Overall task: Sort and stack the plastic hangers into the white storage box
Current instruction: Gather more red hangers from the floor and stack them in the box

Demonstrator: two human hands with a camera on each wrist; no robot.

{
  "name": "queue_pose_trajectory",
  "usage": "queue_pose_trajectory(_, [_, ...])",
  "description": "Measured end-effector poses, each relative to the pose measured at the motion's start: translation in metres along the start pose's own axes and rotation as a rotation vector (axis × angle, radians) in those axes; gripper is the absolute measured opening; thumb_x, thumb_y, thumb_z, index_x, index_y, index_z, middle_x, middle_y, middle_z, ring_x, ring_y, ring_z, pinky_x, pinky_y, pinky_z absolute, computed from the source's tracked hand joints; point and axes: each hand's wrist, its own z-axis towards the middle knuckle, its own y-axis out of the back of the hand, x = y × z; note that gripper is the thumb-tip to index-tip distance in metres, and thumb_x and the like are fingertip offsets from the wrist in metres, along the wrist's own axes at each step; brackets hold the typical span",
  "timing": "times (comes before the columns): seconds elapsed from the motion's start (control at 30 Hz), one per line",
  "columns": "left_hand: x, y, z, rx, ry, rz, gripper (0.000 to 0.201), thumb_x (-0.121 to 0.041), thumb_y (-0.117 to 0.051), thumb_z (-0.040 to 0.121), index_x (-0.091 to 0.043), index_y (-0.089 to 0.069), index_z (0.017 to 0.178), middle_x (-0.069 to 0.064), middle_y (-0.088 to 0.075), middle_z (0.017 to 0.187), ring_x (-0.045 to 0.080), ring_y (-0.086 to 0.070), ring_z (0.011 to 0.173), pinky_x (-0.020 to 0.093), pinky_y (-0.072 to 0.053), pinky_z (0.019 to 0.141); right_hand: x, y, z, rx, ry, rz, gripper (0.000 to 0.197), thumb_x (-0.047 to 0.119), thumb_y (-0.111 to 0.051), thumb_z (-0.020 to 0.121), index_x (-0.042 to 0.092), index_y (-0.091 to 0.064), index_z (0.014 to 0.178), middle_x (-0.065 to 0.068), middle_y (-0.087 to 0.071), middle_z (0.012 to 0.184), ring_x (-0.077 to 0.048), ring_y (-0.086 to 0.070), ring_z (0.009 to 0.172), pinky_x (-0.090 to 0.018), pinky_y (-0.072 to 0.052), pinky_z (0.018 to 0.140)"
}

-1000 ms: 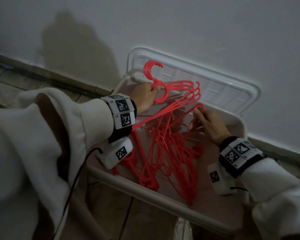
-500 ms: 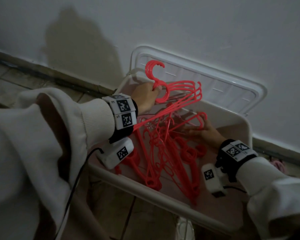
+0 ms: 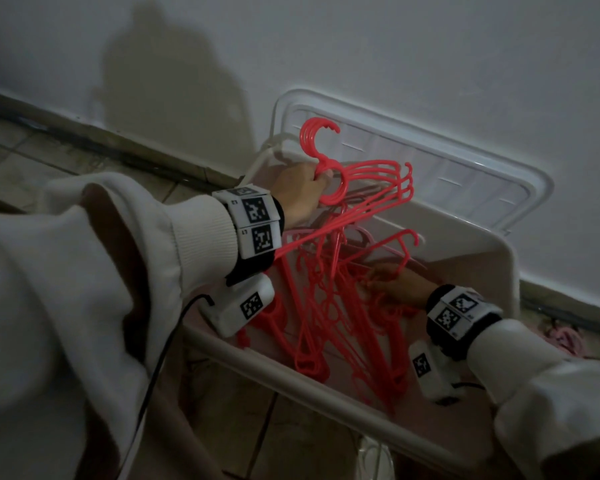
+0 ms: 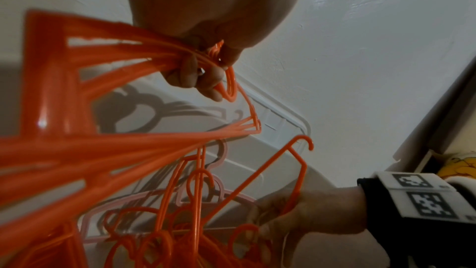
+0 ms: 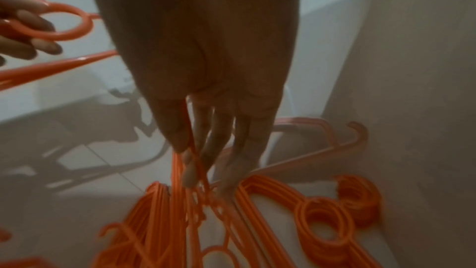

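My left hand (image 3: 302, 188) grips a bunch of red plastic hangers (image 3: 364, 174) by their necks, hooks up, above the far left of the white storage box (image 3: 471, 271). The left wrist view shows its fingers (image 4: 201, 80) curled round the necks (image 4: 144, 56). My right hand (image 3: 399, 285) reaches down into the box among a loose pile of red hangers (image 3: 326, 327). Its fingertips (image 5: 190, 172) pinch the thin bar of one red hanger (image 4: 283, 162), whose end hook sticks up. A pale pink hanger (image 4: 216, 186) lies under the red ones.
The box's white lid (image 3: 465, 188) leans against the wall behind the box. The box stands on a tiled floor beside the skirting. Something pink (image 3: 565, 339) lies on the floor to the right. A black cable (image 3: 153, 375) hangs from my left wrist.
My right hand has dropped from the end of the held bunch down into the box and taken hold of a hanger there. The left hand keeps the bunch in place.
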Motion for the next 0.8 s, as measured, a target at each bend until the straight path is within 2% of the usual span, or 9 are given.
queue_pose_trajectory(0.13, [-0.001,0.0,0.0,0.016,0.01,0.028,0.04,-0.025,-0.032,0.102,0.002,-0.06,0.111,-0.003,-0.042,0.059,0.009,-0.04,0.053,0.027,-0.028,0.052,0.001,0.001,-0.003,-0.081,0.156,-0.306,0.011,0.006,-0.058,0.088,0.016,-0.059,0.084,-0.005,-0.061,0.078,-0.021,-0.057,0.073,-0.034,-0.048,0.072])
queue_pose_trajectory(0.2, [0.0,0.0,0.0,0.013,0.012,0.013,0.04,-0.026,-0.033,0.102,0.002,-0.06,0.112,0.001,-0.048,0.062,0.011,-0.045,0.056,0.026,-0.033,0.06,-0.003,-0.002,-0.003,-0.095,0.236,-0.43,0.01,0.005,-0.06,0.086,0.013,-0.061,0.093,-0.003,-0.059,0.082,-0.015,-0.057,0.073,-0.028,-0.046,0.074])
queue_pose_trajectory(0.27, [0.002,-0.001,0.001,0.014,0.004,-0.022,0.04,-0.027,-0.034,0.101,0.002,-0.061,0.109,0.012,-0.061,0.075,0.021,-0.058,0.068,0.03,-0.046,0.073,-0.009,-0.003,-0.004,-0.12,0.305,-0.412,0.015,0.003,-0.062,0.084,0.017,-0.059,0.088,0.0,-0.059,0.077,0.002,-0.055,0.061,-0.022,-0.044,0.068])
queue_pose_trajectory(0.33, [0.001,-0.001,0.0,0.018,0.007,-0.01,0.038,-0.027,-0.033,0.101,0.0,-0.06,0.101,0.009,-0.059,0.073,0.017,-0.055,0.065,0.029,-0.046,0.068,-0.016,-0.002,-0.003,-0.15,0.341,-0.351,0.026,0.001,-0.064,0.082,0.026,-0.056,0.079,0.007,-0.059,0.07,0.008,-0.055,0.055,-0.018,-0.043,0.065])
queue_pose_trajectory(0.4, [0.0,0.0,-0.001,0.012,0.009,0.011,0.033,-0.027,-0.032,0.102,-0.007,-0.057,0.094,-0.001,-0.047,0.062,0.01,-0.044,0.055,0.022,-0.035,0.055,-0.019,0.001,-0.003,-0.173,0.348,-0.326,0.026,0.004,-0.064,0.083,0.028,-0.056,0.079,0.007,-0.062,0.073,-0.001,-0.059,0.066,-0.025,-0.047,0.072])
queue_pose_trajectory(0.5, [0.0,0.0,-0.001,-0.002,-0.001,0.007,0.033,-0.026,-0.033,0.102,-0.006,-0.058,0.095,-0.003,-0.043,0.059,0.008,-0.041,0.052,0.024,-0.033,0.052,-0.011,0.006,-0.008,-0.195,0.399,-0.295,0.009,0.015,-0.064,0.085,0.022,-0.06,0.085,0.002,-0.064,0.081,-0.01,-0.06,0.077,-0.029,-0.046,0.079])
queue_pose_trajectory(0.63, [0.0,-0.001,-0.001,-0.024,-0.028,-0.002,0.039,-0.024,-0.035,0.101,0.005,-0.061,0.101,0.002,-0.049,0.063,0.019,-0.048,0.061,0.03,-0.04,0.067,0.007,0.007,-0.014,-0.218,0.449,-0.157,0.012,0.007,-0.067,0.082,0.011,-0.057,0.078,0.009,-0.054,0.072,0.012,-0.05,0.06,-0.003,-0.038,0.067])
queue_pose_trajectory(0.73, [0.001,-0.001,0.001,-0.024,-0.056,-0.006,0.038,-0.023,-0.037,0.1,0.003,-0.061,0.086,0.005,-0.051,0.064,0.022,-0.049,0.061,0.039,-0.046,0.073,0.013,-0.001,-0.014,-0.143,0.437,-0.159,0.026,0.008,-0.067,0.082,0.012,-0.048,0.065,0.003,-0.046,0.059,0.002,-0.042,0.055,-0.014,-0.036,0.062])
queue_pose_trajectory(0.8, [0.003,-0.001,0.003,-0.033,-0.055,0.002,0.038,-0.024,-0.037,0.1,-0.002,-0.057,0.075,0.004,-0.049,0.06,0.021,-0.049,0.058,0.04,-0.046,0.072,0.013,-0.004,-0.011,-0.158,0.401,-0.089,0.029,0.013,-0.063,0.086,-0.004,-0.052,0.066,-0.005,-0.054,0.056,-0.001,-0.045,0.06,-0.019,-0.036,0.064])
